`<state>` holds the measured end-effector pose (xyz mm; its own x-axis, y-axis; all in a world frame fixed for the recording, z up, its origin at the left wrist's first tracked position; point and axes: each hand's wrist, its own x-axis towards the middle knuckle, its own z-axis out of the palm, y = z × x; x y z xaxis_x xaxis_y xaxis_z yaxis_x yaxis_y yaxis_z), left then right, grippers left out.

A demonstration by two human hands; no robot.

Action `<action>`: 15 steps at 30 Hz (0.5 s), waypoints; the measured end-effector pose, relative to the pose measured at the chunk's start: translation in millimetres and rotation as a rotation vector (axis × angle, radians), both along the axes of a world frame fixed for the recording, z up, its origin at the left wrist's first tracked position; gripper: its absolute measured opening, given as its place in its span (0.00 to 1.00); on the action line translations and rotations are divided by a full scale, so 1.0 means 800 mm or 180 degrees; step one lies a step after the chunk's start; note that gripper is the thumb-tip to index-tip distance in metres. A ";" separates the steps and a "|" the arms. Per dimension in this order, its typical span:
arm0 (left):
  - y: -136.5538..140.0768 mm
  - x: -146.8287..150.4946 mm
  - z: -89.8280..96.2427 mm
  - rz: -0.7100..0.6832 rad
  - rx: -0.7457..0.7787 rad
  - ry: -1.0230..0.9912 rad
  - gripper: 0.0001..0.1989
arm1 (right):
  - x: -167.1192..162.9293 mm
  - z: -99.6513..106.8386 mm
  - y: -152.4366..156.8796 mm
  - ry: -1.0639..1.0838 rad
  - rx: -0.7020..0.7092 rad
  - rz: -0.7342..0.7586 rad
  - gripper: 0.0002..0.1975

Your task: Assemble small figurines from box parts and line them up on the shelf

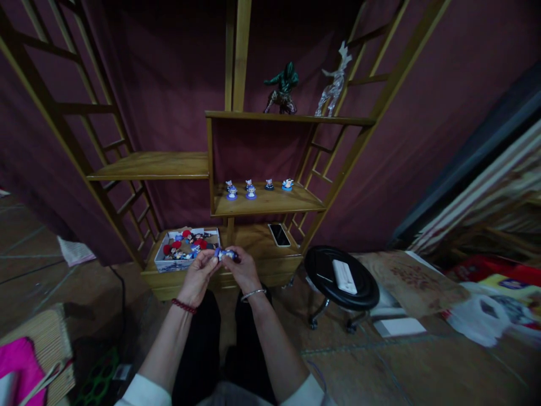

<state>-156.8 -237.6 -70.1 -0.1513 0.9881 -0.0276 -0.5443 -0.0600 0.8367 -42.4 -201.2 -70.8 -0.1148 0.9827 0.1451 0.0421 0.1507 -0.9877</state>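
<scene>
Between my two hands is a small purple and white figurine (225, 254), gripped from both sides in front of the lowest shelf. My left hand (202, 273) pinches its left end, beside the box. My right hand (244, 269) has its fingers closed on the right end. Just behind my left hand, a white cardboard box (163, 264) holds a jumble of small figurines, several with red tops. On the middle shelf (270, 204) stand several figurines, among them a purple-based figurine (251, 193) and a blue-based figurine (287, 184).
A phone (279, 235) lies on the lowest shelf. Higher up stand a green figure (284, 87) and a clear statue (335, 82). A black stool (313, 259) with a white device (344, 276) on it is at right. Plastic bags (482, 316) lie beyond it.
</scene>
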 end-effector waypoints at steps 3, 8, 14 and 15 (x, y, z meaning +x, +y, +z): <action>-0.004 0.007 0.000 -0.0014 -0.0047 -0.0102 0.12 | 0.007 -0.001 -0.007 -0.0240 0.0195 -0.0138 0.09; -0.010 0.016 -0.001 -0.0093 -0.0103 -0.0207 0.14 | 0.019 -0.001 -0.020 -0.0507 0.0315 -0.0366 0.10; -0.013 0.012 0.001 -0.0190 -0.0097 -0.0144 0.16 | 0.017 0.009 -0.030 -0.0717 0.0435 -0.0421 0.10; -0.013 0.011 0.001 -0.0172 -0.0082 -0.0147 0.16 | 0.016 0.010 -0.030 -0.0714 0.0465 -0.0409 0.10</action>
